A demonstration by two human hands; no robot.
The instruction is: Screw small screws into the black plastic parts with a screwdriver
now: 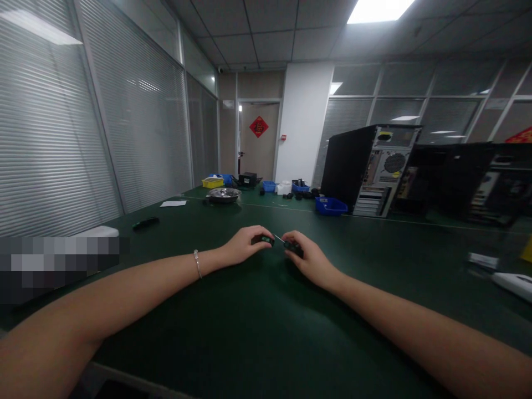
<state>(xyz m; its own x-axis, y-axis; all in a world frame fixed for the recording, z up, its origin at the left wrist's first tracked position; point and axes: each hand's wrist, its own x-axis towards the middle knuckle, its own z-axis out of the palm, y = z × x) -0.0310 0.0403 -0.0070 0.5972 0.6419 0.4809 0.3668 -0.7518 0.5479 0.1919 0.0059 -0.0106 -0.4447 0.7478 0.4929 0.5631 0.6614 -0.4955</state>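
My left hand (pixel 248 244) is closed on a small dark piece with green on it (pixel 267 240), held between thumb and fingers just above the green table (pixel 233 321). Its exact kind is too small to make out. Across from it, my right hand (pixel 305 255) grips a screwdriver (pixel 287 244) by its dark handle. The thin metal shaft points left and up, its tip close to the small piece. Whether the tip touches it I cannot tell. Fingers cover part of both things.
A dark slim object (pixel 146 223) and white paper (pixel 173 203) lie at the left. Farther back are a metal bowl (pixel 223 195), a yellow tray (pixel 212 182) and a blue bin (pixel 331 206). A black computer case (pixel 353 166) stands at the right, near a white object (pixel 513 284).
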